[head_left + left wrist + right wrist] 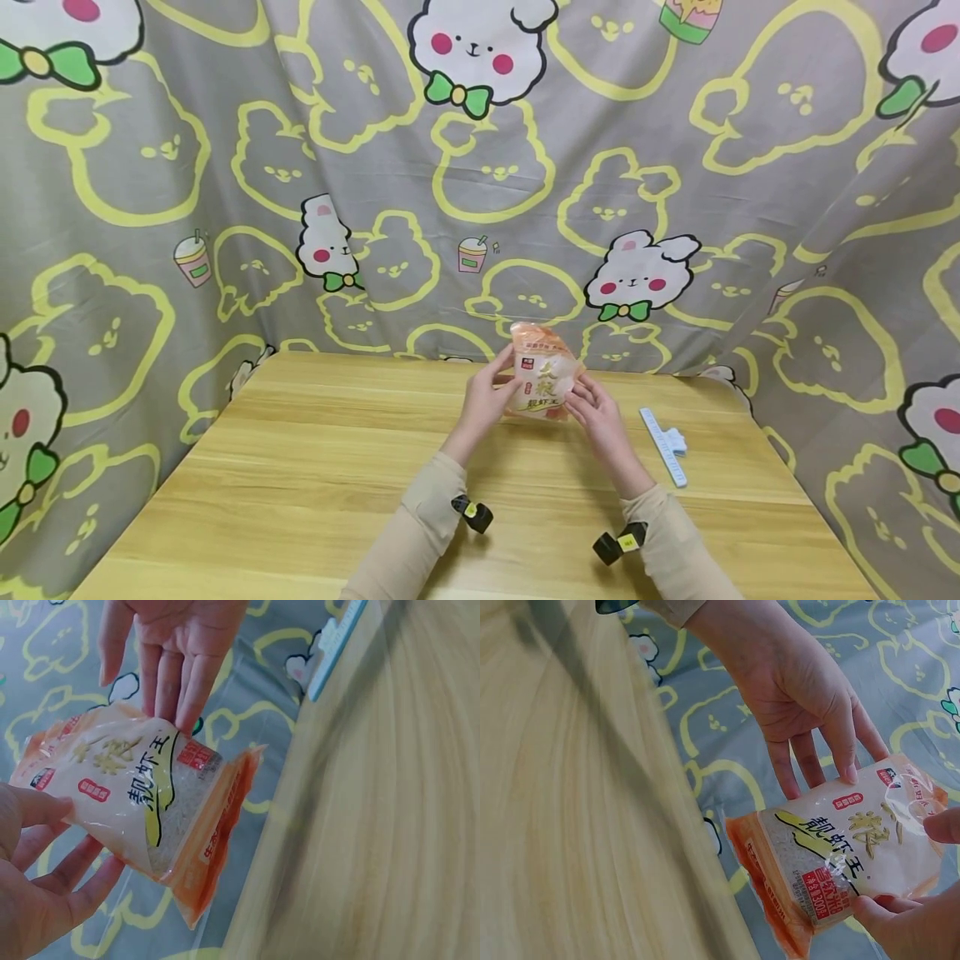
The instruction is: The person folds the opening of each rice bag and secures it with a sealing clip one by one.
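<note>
A small orange-and-white bag of rice [546, 379], with fine pale grains showing through a clear window, is held up near the table's far edge. My left hand [491, 400] grips one side of it, thumb on the front and fingers behind. At the opposite side is my right hand [597, 410]. In the left wrist view the right hand [176, 645] has straight fingers touching the bag's edge, and its thumb stands apart from the bag. A light blue bag clip [666, 447] lies on the table to the right.
The wooden table [300, 483] reaches back to a grey curtain [405, 183] printed with cartoon rabbits, which also hangs along both sides. Black cameras are strapped to the left wrist [474, 514] and the right wrist [619, 543].
</note>
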Demonstrator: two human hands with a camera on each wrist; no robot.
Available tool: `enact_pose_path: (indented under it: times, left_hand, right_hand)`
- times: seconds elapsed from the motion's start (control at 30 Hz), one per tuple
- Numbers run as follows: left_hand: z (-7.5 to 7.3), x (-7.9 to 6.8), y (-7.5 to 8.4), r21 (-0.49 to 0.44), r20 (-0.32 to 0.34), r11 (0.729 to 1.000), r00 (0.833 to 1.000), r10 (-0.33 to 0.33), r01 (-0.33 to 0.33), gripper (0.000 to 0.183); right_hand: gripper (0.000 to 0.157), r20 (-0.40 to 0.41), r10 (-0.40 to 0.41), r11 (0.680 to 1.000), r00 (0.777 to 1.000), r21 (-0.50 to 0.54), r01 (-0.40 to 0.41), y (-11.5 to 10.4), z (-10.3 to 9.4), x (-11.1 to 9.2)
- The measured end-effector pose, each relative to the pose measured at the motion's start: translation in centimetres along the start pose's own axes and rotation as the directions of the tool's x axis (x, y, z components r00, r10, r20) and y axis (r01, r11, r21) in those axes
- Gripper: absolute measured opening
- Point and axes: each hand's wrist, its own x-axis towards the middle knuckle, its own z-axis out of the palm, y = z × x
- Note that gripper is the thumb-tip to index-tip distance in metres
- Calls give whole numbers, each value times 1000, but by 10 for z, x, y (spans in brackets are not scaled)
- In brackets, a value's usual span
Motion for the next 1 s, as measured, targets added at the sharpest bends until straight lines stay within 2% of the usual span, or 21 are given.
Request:
enact_pose_path:
  times: [0.4,0.7,1.0]
  left_hand:
    - [-7,-8,-5,14,-15,1000,1000,-20,20,63]
    - [-12,-13,-7,38,-41,999,999,13,-12,61]
    - [-19,-19,-10,38,-46,999,999,-18,20,61]
  right_hand:
    - [63,14,-1,1000,1000,-19,1,9,7,0]
    - [62,11,14,1000,1000,-22,-13,11,13,-1]
    - [62,30,19,1000,999,-16,-19,16,20,-3]
